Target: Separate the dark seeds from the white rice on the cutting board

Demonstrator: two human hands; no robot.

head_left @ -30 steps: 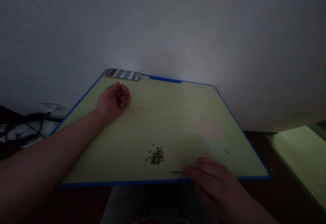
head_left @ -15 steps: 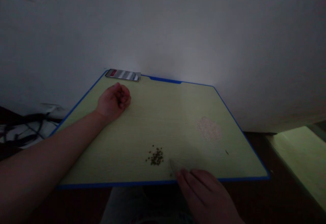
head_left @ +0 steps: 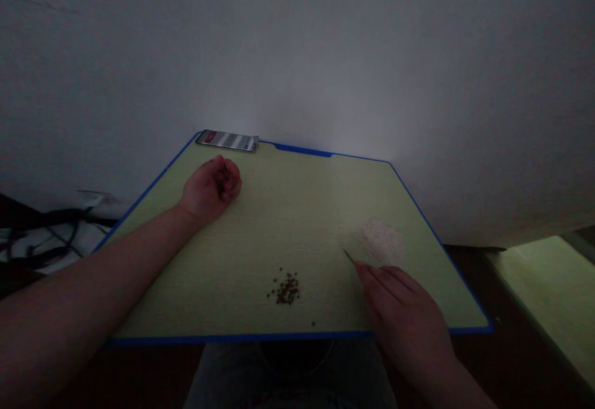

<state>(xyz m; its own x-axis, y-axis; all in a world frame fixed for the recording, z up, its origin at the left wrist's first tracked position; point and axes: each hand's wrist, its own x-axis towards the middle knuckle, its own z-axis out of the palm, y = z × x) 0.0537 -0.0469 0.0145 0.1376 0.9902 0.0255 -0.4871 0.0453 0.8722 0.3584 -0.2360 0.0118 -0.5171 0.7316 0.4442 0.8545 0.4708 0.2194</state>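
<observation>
My right hand (head_left: 405,313) pinches a thin, pointed pair of tweezers (head_left: 349,255), the tip directed away to the left over the board. Just beyond its fingers lies a pale heap of fine grains (head_left: 383,240), partly covered by the hand. A loose cluster of small dark beads or seeds (head_left: 288,289) sits left of this hand, near the front edge. On the left of the board rests my left hand (head_left: 211,189), its fingers curled inward and no object visible in them.
The light board (head_left: 288,211) has a blue rim, with a wall behind it. At its far left corner lies a phone (head_left: 227,140) with a lit screen. One stray dark bead (head_left: 313,323) lies near the front edge. Black cables (head_left: 51,226) are beyond the left side.
My right hand has moved up and to the right with the tweezers, from beside the dark cluster to the pale heap. My left hand stays in place.
</observation>
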